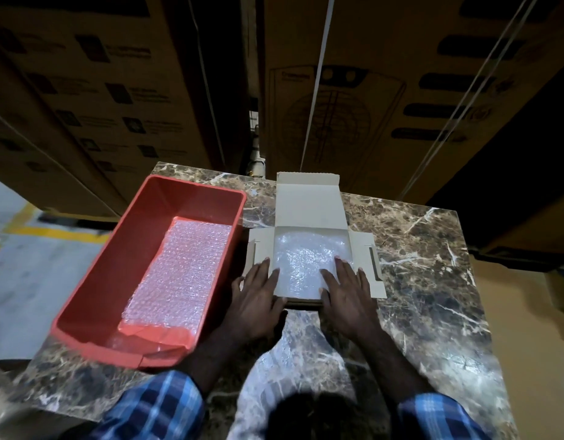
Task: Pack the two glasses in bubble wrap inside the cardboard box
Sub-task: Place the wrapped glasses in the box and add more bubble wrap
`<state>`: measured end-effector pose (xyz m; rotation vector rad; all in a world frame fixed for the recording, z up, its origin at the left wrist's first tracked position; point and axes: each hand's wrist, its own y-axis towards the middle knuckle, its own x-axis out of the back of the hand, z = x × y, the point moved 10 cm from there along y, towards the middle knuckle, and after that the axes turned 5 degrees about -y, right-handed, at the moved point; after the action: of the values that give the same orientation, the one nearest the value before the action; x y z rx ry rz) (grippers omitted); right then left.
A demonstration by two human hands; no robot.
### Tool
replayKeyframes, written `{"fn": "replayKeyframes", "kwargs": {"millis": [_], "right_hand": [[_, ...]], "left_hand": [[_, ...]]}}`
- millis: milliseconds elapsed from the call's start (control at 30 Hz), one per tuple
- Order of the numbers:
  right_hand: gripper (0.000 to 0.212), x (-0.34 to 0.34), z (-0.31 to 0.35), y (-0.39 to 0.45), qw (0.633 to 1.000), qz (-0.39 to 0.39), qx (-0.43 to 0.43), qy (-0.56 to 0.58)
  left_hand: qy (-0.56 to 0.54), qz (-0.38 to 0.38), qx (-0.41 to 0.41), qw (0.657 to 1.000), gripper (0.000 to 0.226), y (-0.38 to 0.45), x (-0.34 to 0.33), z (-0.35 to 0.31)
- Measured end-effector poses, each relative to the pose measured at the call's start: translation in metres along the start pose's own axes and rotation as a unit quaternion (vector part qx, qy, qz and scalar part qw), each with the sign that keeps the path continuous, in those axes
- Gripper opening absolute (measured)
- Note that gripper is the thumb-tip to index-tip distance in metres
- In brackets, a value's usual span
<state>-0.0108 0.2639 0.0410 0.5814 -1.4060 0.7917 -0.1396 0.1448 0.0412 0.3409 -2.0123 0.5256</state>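
A small flat cardboard box [309,208] lies open on the marble table, its lid standing back and its side flaps spread. Bubble wrap [306,258] fills its inside; no glass can be made out under it. My left hand [258,295] lies flat with straight fingers on the box's near left corner and flap. My right hand [345,289] lies flat on the near right part, fingers reaching onto the bubble wrap. Neither hand grips anything.
A red plastic bin [115,258] stands to the left of the box with a sheet of bubble wrap [182,274] on its floor. The marble table [426,281] ends close on the right. Large stacked cartons [369,90] rise behind the table.
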Motion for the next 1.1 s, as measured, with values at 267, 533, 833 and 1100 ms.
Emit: {"fn": "replayKeyframes", "kwargs": {"millis": [267, 533, 833, 1100], "right_hand": [[0.052, -0.013, 0.003, -0.003, 0.994, 0.089, -0.047, 0.029], [0.063, 0.015, 0.030, -0.012, 0.994, -0.007, -0.087, 0.059], [0.050, 0.041, 0.077, -0.029, 0.977, -0.137, -0.073, 0.143], [0.032, 0.088, 0.152, -0.050, 0.938, -0.268, 0.025, 0.217]], "left_hand": [[0.023, 0.048, -0.017, 0.998, 0.071, -0.008, -0.012, 0.000], [0.022, 0.062, -0.046, 0.997, 0.075, -0.014, 0.002, -0.010], [-0.181, -0.127, -0.130, 0.967, 0.039, -0.052, 0.107, -0.002], [-0.118, -0.162, -0.025, 0.979, 0.037, -0.057, 0.135, 0.123]]}}
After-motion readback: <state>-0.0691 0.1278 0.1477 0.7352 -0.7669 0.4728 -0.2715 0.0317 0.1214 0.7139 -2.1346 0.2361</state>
